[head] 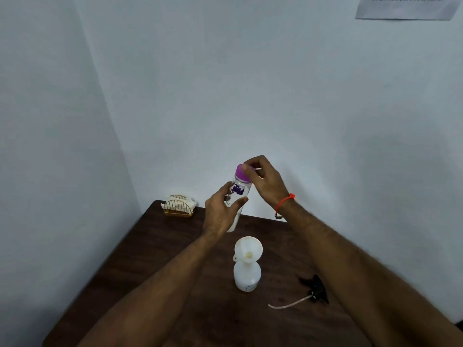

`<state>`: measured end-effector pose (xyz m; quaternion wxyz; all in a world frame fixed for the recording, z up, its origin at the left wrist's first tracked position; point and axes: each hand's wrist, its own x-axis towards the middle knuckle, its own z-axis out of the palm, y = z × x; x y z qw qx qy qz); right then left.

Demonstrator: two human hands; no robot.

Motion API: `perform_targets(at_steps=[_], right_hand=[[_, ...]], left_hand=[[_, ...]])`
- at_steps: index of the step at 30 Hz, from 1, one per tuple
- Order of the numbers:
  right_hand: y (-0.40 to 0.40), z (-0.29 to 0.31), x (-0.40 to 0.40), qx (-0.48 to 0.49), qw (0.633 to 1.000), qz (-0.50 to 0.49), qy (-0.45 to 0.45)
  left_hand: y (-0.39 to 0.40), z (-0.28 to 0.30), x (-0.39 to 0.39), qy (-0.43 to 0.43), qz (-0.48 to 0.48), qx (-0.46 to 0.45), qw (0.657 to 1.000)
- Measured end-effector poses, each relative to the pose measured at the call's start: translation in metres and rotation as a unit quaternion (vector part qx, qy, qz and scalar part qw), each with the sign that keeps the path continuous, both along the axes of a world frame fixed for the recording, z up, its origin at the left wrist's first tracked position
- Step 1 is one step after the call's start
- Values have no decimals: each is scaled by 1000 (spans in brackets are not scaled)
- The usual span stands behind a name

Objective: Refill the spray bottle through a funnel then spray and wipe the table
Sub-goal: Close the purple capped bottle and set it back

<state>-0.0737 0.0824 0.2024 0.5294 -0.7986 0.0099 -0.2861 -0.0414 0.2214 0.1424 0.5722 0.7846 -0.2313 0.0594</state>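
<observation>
A clear water bottle (pixel 239 194) with a purple cap (pixel 242 173) is held up above the back of the dark wooden table (pixel 155 259). My left hand (pixel 220 211) wraps around its body. My right hand (pixel 265 181) grips the purple cap from the right. Below them a white spray bottle (pixel 246 274) stands upright near the table's middle, with a white funnel (pixel 249 249) seated in its neck. The black spray head (pixel 316 288) with its thin dip tube (pixel 288 304) lies on the table to the right of the spray bottle.
A gold wire holder with white napkins (pixel 178 208) stands at the table's back left corner. White walls close in behind and to the left. A printed sheet (pixel 406 7) hangs on the wall at top right.
</observation>
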Motion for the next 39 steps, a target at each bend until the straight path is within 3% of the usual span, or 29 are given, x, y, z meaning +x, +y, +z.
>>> perform_targets(at_steps=[3, 7, 13, 24, 31, 35, 39], right_hand=[[-1, -3, -2, 122, 990, 67, 12], [1, -5, -3, 220, 974, 45, 10], [1, -6, -4, 254, 964, 71, 29], [-4, -11, -3, 238, 968, 65, 38], [-9, -16, 7, 206, 960, 159, 99], [-20, -13, 18, 106, 966, 184, 147], [-27, -11, 29, 49, 947, 237, 212]], left_hand=[[4, -1, 4, 6, 4, 15, 1000], [5, -2, 2, 14, -6, 14, 1000], [5, -9, 3, 32, -11, 9, 999], [6, -15, 8, 38, -25, -5, 999], [13, -19, 16, 38, -49, -2, 998], [24, -26, 30, 77, -129, -9, 989], [34, -32, 54, 101, -235, 40, 966]])
